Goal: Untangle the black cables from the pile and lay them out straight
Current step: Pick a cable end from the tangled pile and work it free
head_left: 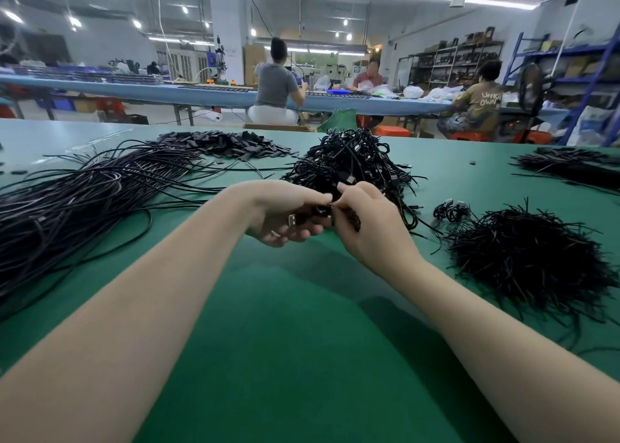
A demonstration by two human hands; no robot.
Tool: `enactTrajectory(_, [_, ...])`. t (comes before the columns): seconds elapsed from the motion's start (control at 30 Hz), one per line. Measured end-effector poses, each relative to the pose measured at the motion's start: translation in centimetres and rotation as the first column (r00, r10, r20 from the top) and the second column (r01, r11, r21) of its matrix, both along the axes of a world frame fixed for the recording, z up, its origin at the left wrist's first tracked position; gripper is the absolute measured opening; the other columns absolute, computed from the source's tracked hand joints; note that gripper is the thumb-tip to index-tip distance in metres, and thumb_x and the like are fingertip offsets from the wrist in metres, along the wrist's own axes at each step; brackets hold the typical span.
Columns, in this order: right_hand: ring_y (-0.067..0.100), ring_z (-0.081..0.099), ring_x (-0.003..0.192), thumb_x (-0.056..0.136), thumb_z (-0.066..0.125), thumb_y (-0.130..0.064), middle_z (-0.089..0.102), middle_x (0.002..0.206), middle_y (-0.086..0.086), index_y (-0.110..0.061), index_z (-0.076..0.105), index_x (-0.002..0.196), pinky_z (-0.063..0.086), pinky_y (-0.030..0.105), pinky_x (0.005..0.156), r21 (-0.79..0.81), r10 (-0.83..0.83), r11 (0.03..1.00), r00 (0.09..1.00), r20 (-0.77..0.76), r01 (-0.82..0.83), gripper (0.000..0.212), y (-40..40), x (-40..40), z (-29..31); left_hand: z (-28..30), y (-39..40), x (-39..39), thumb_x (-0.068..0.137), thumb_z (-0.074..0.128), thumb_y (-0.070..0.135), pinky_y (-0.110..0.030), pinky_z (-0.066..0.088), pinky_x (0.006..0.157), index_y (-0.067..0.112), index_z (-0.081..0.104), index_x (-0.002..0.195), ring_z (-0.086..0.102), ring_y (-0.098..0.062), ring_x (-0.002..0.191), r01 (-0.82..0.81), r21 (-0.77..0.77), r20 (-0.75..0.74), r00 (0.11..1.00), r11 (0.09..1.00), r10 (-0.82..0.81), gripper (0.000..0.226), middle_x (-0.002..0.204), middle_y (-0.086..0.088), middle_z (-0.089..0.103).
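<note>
A tangled pile of coiled black cables [352,160] sits on the green table [302,325] just beyond my hands. My left hand [285,214] holds a small coiled black cable bundle [318,211] with a metal plug showing under its fingers. My right hand [369,221] pinches the same bundle at its top, thumb and forefinger closed on a thin tie or strand. Both hands meet above the table, in front of the pile. A long sheaf of straightened black cables [84,201] lies to the left.
A heap of short black ties [523,264] lies at the right, with one small coiled bundle [449,211] beside it. Flat black pieces [228,143] are heaped at the back. More cables [570,165] lie far right. People sit at a bench behind.
</note>
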State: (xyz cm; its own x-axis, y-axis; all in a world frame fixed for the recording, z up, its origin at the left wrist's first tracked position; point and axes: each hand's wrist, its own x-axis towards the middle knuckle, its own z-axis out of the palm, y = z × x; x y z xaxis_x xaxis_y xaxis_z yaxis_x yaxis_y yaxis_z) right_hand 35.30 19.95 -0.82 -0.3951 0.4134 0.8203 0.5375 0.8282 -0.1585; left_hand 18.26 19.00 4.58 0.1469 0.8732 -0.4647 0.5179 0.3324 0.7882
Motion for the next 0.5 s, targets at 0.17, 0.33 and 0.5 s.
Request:
enactTrajectory(0.17, [0.013,0.061,0.066,0.089,0.064,-0.013,0.064,0.07,0.001,-0.018,0.061,0.075,0.048,0.032,0.06,-0.46,-0.069,0.879,0.92,-0.387,-0.127,0.015,0.5,-0.5,0.5,0.2,0.1,-1.0,0.091,0.064,0.016,-0.026,0.052,0.076,0.023,0.065,0.089,0.062,-0.009,0.082,-0.08,0.509,0.215,0.976,0.857,-0.036,0.007,0.092,0.005,0.066])
enactTrajectory(0.33, [0.02,0.07,0.067,0.089,0.066,-0.013,0.068,0.066,-0.004,-0.02,0.065,0.075,0.058,0.034,0.066,-0.597,-0.081,0.742,0.843,-0.532,-0.305,0.015,0.4,-0.7,0.7,-0.3,0.3,-0.3,0.082,0.073,0.006,-0.025,0.052,0.074,0.024,0.063,0.09,0.062,-0.01,0.075,-0.066,0.636,0.241,0.964,0.769,-0.116,0.022,0.085,0.002,0.069])
enactTrajectory(0.5, [0.018,0.066,0.071,0.09,0.065,-0.013,0.073,0.077,0.006,-0.02,0.071,0.082,0.056,0.041,0.072,-0.633,-0.081,0.676,0.817,-0.571,-0.376,0.012,0.0,-1.0,0.9,-0.7,0.3,0.8,0.087,0.069,0.022,-0.024,0.049,0.064,0.031,0.057,0.095,0.061,-0.006,0.068,-0.166,0.713,0.24,0.971,0.681,-0.015,0.018,0.085,0.008,0.069])
